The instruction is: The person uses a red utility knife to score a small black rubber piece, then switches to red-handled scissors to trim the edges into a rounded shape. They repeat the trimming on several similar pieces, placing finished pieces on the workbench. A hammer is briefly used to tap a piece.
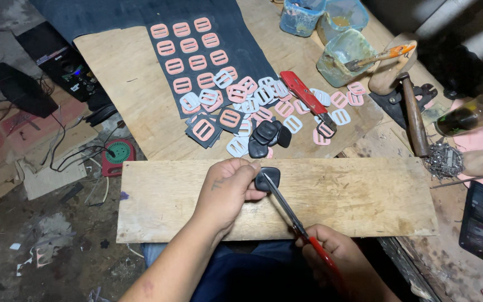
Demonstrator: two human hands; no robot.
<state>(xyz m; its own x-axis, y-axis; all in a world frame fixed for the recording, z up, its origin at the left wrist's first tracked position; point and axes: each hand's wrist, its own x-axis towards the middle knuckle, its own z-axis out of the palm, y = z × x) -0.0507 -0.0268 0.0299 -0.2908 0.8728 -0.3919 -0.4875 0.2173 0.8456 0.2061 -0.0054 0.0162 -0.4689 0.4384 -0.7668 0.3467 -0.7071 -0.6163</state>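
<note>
Down at the near edge of the scene, a long wooden board [364, 196] lies across the person's lap, and both hands work over it. The left hand [227, 190] is closed around a small black covered buckle [268, 179], pinching it between thumb and fingers so that it rests on the board near its far edge. The right hand [336, 254] grips the red handles of a pair of scissors [294, 221], whose thin metal blades slant up and to the left until their tips touch the black buckle.

Farther off, just beyond the board, a small pile of finished black buckles [266, 136] sits on a larger plywood sheet [129, 84]. Around that pile lie many loose pink and white buckles [264, 98], and more pink ones are set in rows on a dark sheet of material [241, 39] at the far left. A red utility knife [307, 98] lies among the loose buckles. To the far right stand plastic tubs [345, 50], one with a brush [381, 56] in it, and a hammer [415, 117] rests near a heap of small nails [444, 159].
</note>
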